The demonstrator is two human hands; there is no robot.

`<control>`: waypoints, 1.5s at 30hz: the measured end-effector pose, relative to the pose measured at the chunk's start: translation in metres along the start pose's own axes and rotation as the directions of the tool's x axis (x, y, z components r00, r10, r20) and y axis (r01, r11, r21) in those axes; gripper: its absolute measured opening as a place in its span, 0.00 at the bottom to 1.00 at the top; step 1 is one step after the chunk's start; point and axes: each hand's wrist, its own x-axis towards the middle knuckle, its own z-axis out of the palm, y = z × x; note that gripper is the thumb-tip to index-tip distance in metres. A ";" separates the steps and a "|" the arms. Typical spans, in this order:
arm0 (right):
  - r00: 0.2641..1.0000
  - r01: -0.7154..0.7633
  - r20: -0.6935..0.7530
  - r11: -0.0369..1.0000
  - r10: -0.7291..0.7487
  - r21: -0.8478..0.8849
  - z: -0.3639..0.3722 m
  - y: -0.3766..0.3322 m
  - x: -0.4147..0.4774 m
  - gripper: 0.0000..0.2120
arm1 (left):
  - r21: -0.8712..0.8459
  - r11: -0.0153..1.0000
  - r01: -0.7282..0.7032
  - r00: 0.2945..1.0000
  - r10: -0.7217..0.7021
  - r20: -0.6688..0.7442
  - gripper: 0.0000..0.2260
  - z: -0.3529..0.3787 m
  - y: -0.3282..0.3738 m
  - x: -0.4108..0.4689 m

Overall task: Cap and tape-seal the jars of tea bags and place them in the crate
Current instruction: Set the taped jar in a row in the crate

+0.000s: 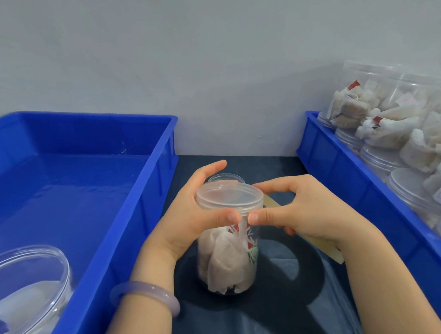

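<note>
Fingers point(230, 217) of left hand point(190, 219), right hand point(304, 208) grip lid point(229, 195) on jar point(226, 259)

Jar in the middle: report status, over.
Left grip and right grip hold lid. Lid atop jar, jar upright. Nothing blocks left crate.

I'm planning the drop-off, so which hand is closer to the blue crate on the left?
Left. The left hand grips the lid beside the right wall of the crate; the right hand pinches the lid from the other side of the jar, farther away.
</note>
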 end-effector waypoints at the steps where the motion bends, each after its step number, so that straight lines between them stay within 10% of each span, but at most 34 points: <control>1: 1.000 0.003 -0.008 1.000 -0.003 0.007 0.001 0.000 0.001 0.28 | 0.026 1.000 -0.003 1.000 0.003 -0.020 0.43 0.001 0.001 0.000; 13: 0.997 0.066 0.033 0.997 -0.065 -0.047 0.000 0.001 0.003 0.16 | 0.278 0.960 0.020 0.989 0.021 -0.143 0.47 0.005 0.010 0.002; 21: 0.998 0.046 0.040 0.998 -0.044 -0.043 -0.006 0.008 0.003 0.37 | 0.085 0.996 0.008 0.986 0.007 -0.167 0.48 0.000 0.003 0.000; 28: 1.000 0.010 0.002 0.998 -0.010 -0.055 -0.007 0.009 0.005 0.23 | 0.084 0.996 -0.009 0.992 0.020 -0.128 0.43 0.003 0.000 0.001; 32: 0.999 0.005 0.032 1.000 -0.004 -0.012 -0.007 0.009 0.004 0.39 | 0.086 0.996 -0.017 0.995 0.025 -0.092 0.41 0.005 0.001 0.001; 39: 0.985 0.050 0.158 0.994 -0.065 0.099 -0.008 0.013 0.004 0.17 | 0.219 0.976 -0.006 0.997 0.022 -0.071 0.47 0.009 0.011 0.001; 45: 0.981 0.148 0.107 0.980 -0.162 0.132 0.002 0.007 0.004 0.20 | 0.470 0.883 -0.007 0.991 0.068 -0.113 0.51 0.008 0.021 0.000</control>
